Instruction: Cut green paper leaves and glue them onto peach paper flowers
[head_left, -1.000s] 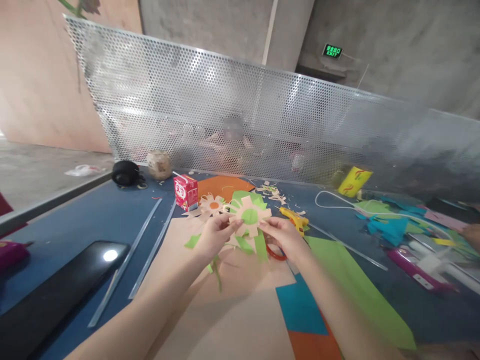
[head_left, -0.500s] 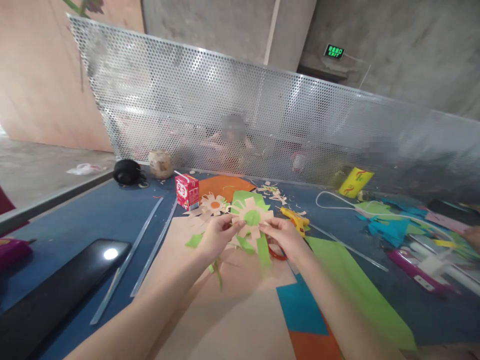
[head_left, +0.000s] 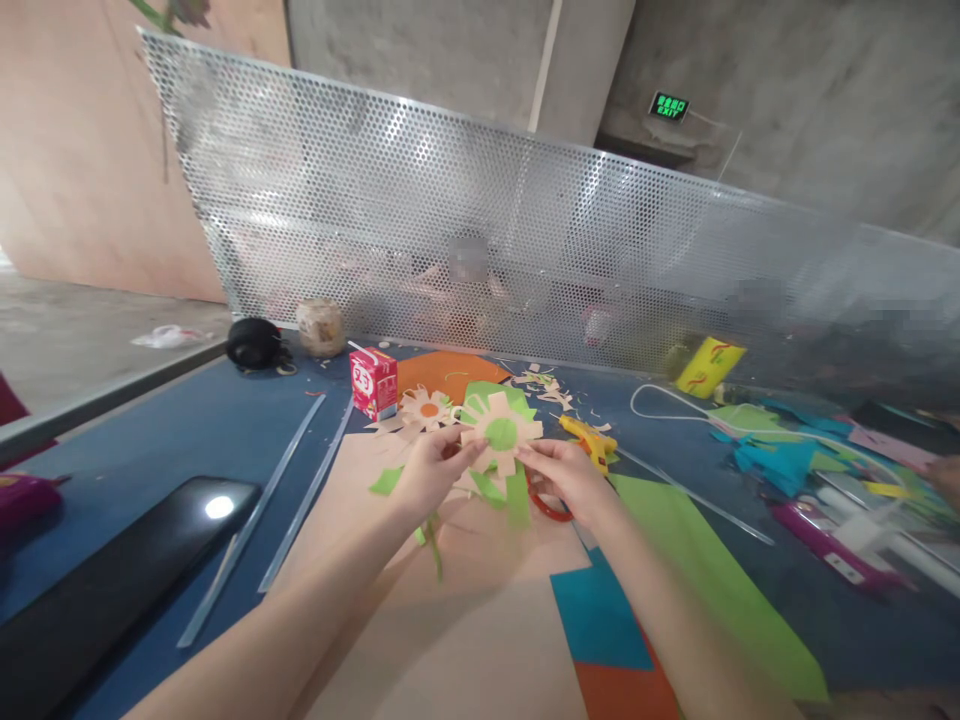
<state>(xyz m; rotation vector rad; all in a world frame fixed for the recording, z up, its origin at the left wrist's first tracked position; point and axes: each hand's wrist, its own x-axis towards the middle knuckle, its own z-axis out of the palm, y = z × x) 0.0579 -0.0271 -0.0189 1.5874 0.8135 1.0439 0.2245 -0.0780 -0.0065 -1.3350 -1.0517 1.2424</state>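
Between my two hands is a paper flower (head_left: pixel 501 434) with pale peach petals and a round green centre. My left hand (head_left: pixel 433 472) pinches its left side, thumb on top near the centre. The right side is pinched by my right hand (head_left: pixel 568 474). Green paper strips (head_left: pixel 517 500) hang or lie just below the flower. Behind it lies another flower (head_left: pixel 429 409) with an orange centre, beside green cut paper (head_left: pixel 491 396). Red-handled scissors (head_left: pixel 549 508) sit partly hidden under my right hand. Peach paper sheets (head_left: pixel 450 630) spread beneath both forearms.
A yellow glue gun (head_left: pixel 592 438) lies right of the flower. Clear glue sticks (head_left: pixel 307 500), a lit phone (head_left: pixel 127 580) and a red drink box (head_left: pixel 373 382) are on the left. Green sheet (head_left: pixel 720 590) and blue paper (head_left: pixel 604 615) lie right. A perforated metal screen (head_left: pixel 375 200) stands behind.
The paper flower has shifted very slightly left in my hands' grasp, and the green strip below it looks shorter. Both hands stay on the flower; the other things look unchanged.
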